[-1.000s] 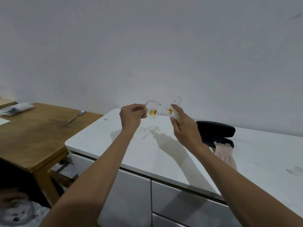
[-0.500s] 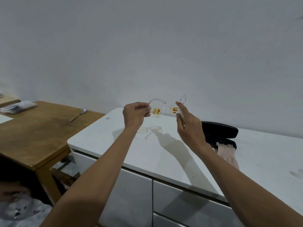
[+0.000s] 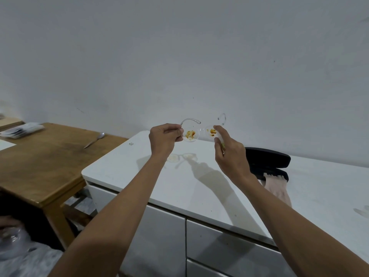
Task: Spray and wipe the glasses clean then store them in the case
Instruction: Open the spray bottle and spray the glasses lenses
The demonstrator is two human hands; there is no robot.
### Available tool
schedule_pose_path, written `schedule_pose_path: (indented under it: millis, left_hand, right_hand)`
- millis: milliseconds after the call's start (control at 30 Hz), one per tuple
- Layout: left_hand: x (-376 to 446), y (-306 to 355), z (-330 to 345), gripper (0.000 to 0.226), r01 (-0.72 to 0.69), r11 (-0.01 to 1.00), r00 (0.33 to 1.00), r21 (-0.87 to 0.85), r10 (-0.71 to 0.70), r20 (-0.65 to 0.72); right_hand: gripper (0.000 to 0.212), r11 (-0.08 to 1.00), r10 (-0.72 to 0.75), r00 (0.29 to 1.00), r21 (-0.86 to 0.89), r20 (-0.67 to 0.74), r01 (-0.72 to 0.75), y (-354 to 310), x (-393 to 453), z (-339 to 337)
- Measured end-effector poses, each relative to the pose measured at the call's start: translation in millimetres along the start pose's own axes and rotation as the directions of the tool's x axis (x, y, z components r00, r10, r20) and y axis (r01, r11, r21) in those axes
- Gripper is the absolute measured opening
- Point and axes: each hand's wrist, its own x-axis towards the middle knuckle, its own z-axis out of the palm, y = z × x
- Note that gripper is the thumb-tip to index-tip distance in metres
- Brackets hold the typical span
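Your left hand (image 3: 166, 139) pinches the orange-smeared clear glasses (image 3: 201, 133) above the open black case (image 3: 268, 163), right hand (image 3: 231, 154) gripping a small spray bottle (image 3: 219, 139); wiping and storing remain.

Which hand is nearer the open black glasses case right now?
The right hand, raised just left of the glasses case. The left hand is farther left, pinching the dirty glasses.

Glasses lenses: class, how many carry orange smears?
2. The left lens sits beside the left hand; the right lens is partly hidden behind the right hand.
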Motion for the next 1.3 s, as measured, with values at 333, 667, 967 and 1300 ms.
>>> schedule_pose_path:
  millis: [333, 667, 967, 1300]
  left_hand:
    - [0, 0, 3, 0.013, -0.004, 1.0, 1.0, 0.006, 0.004, 0.016]
    - [-5, 5, 11, 0.014, -0.013, 1.0, 1.0, 0.008, 0.013, 0.026]
    - [-5, 9, 9, 0.013, -0.027, 1.0, 0.999, 0.01, 0.026, 0.037]
    - [-4, 6, 8, 0.012, -0.029, 1.0, 0.999, 0.007, 0.029, 0.042]
  right_hand:
    - [0.038, 0.998, 0.055, 0.997, -0.015, -0.045, -0.056, -1, 0, 2]
    - [0.046, 0.994, -0.074, 0.997, 0.081, 0.001, 0.073, -33, 1, 24]
    - [0.048, 0.996, -0.084, 0.996, 0.033, -0.03, 0.085, -39, 0, 34]
    - [0.041, 0.996, -0.084, 0.996, 0.008, -0.022, 0.084, -36, 2, 35]
